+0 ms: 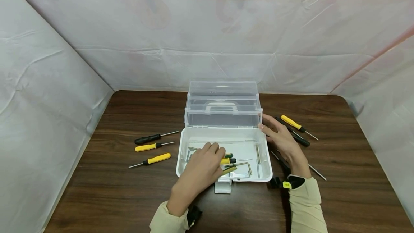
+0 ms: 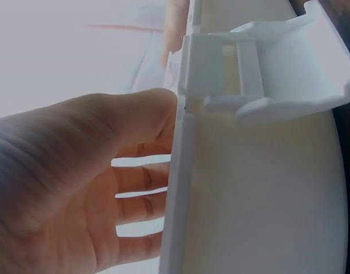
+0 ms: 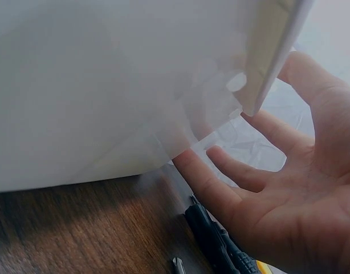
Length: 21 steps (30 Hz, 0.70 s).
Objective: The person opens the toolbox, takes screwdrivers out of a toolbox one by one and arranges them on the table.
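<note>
A white toolbox (image 1: 268, 170) stands with its clear lid (image 1: 223, 119) tipped back. My left hand (image 1: 204, 164) reaches over the front wall into it, fingers bent down among the tools; the wall hides the fingertips in the left wrist view, so I cannot tell whether they hold anything. Beside these fingers lie a yellow screwdriver (image 1: 225, 161), an olive-green handle (image 1: 229, 170) and several hex keys (image 1: 249, 168). At the back right corner my right hand (image 1: 283, 140) touches the box and lid, its fingers spread and fairly straight in the right wrist view.
Left of the box lie a black screwdriver (image 1: 148, 139) and two yellow ones, the nearer yellow screwdriver (image 1: 159, 158) pointing left. Another yellow screwdriver (image 1: 291, 121) and several black ones lie around the right hand. A white latch (image 1: 222, 186) hangs from the box front.
</note>
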Each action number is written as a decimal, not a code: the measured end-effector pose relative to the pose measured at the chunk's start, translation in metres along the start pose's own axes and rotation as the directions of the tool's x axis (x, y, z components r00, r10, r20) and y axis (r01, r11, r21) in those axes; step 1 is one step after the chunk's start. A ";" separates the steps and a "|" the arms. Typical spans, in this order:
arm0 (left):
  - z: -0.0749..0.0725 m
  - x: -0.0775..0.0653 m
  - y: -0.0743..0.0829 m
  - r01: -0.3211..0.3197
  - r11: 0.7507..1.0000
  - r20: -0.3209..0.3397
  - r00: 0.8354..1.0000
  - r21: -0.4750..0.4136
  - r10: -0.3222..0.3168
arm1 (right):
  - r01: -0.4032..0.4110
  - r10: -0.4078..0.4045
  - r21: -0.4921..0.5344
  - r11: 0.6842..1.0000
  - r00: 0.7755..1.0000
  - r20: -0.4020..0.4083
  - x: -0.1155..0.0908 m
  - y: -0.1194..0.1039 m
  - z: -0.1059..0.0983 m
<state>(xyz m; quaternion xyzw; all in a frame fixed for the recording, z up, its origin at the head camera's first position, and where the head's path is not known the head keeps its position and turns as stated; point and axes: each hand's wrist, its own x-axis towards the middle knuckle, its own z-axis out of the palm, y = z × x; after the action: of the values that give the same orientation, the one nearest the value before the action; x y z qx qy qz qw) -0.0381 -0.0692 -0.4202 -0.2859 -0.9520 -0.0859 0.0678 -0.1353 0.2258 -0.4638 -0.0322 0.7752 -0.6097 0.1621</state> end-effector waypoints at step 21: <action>-0.017 -0.016 -0.015 -0.005 0.998 -0.105 0.994 -0.059 -0.001 | 0.000 0.000 -0.005 1.000 1.000 -0.003 0.000 0.000 0.000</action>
<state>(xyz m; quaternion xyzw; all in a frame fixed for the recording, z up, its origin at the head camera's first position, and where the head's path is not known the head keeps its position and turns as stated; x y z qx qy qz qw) -0.0318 -0.0938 -0.4084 -0.2837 -0.9439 -0.1291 0.1093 -0.1352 0.2257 -0.4641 -0.0314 0.7770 -0.6078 0.1608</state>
